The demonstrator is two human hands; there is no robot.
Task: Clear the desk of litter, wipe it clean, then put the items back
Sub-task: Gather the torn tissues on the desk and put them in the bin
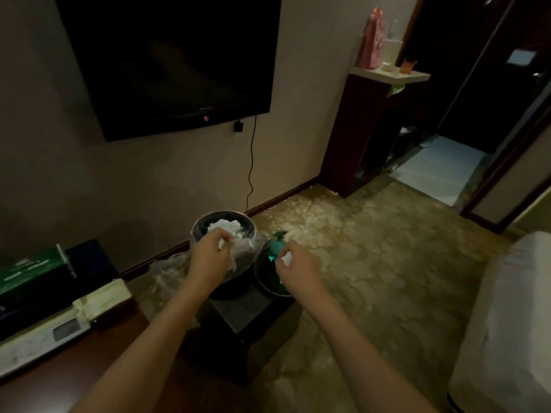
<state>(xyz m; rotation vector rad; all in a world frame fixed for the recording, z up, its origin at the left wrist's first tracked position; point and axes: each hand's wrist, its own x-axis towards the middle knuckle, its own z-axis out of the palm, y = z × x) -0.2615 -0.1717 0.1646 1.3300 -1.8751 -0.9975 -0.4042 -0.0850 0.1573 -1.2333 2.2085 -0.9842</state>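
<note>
- Head view: the left hand (pixel 208 254) pinches a white tissue scrap (pixel 221 243) in curled fingers, over the lined bin (pixel 223 231) holding crumpled paper.
- At three o'clock from it, the right hand (pixel 295 263) grips a white wad (pixel 285 258) at its fingertips, above a dark basin (pixel 265 278).

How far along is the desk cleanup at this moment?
Some white tissue litter already lies in the lined bin. In hand: left hand and right hand each hold crumpled white litter by the bins. Wiping isn't evidenced; boxes remain on the desk.
</note>
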